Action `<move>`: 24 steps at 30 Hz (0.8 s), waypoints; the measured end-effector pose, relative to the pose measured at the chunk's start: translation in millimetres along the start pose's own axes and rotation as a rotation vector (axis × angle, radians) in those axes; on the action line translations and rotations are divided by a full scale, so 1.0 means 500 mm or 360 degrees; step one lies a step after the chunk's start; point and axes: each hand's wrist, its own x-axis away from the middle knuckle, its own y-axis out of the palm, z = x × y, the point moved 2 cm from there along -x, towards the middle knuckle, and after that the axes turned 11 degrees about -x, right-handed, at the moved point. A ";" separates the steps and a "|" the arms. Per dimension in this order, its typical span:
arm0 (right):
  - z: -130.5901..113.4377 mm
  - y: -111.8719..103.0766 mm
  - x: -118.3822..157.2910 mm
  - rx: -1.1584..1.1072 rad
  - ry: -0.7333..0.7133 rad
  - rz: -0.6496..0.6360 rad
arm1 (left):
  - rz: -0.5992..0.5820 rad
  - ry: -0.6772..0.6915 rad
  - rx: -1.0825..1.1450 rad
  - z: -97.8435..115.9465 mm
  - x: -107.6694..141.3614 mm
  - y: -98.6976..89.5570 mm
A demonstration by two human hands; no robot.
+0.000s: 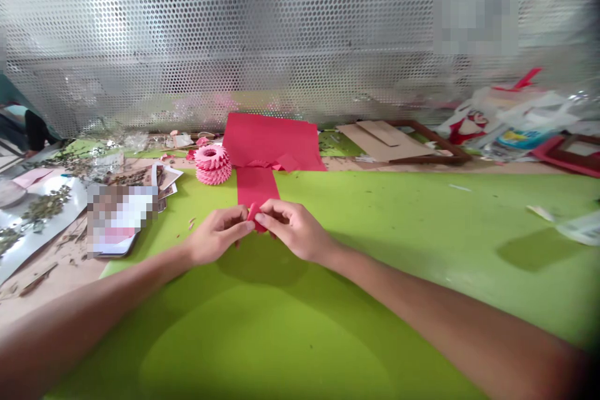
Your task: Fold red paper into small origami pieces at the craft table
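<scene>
Between the fingertips of both hands is a small folded piece of red paper. My left hand pinches it from the left, and my right hand pinches it from the right. Just beyond the fingers lies a red paper strip, its near end partly hidden by the hands. Behind that, a large red paper sheet leans up at the back of the green table. A round, stacked ring of folded pink paper stands to the left of the sheet.
A phone and small printed cards lie on the left, near dried plant bits. Brown cardboard and plastic bags sit at the back right. A perforated metal panel closes off the far side.
</scene>
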 end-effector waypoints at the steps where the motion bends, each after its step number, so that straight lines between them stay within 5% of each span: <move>1: 0.000 0.000 0.000 0.0015 -0.0009 0.0014 | 0.0032 0.0000 -0.0057 -0.001 0.000 0.000; 10: 0.000 -0.003 0.002 0.0083 0.0043 0.0045 | 0.0311 0.0101 -0.0677 0.005 0.001 -0.005; 24: 0.002 -0.004 0.001 0.0091 0.0089 -0.0001 | 0.0423 0.0070 -0.0803 0.003 0.004 -0.010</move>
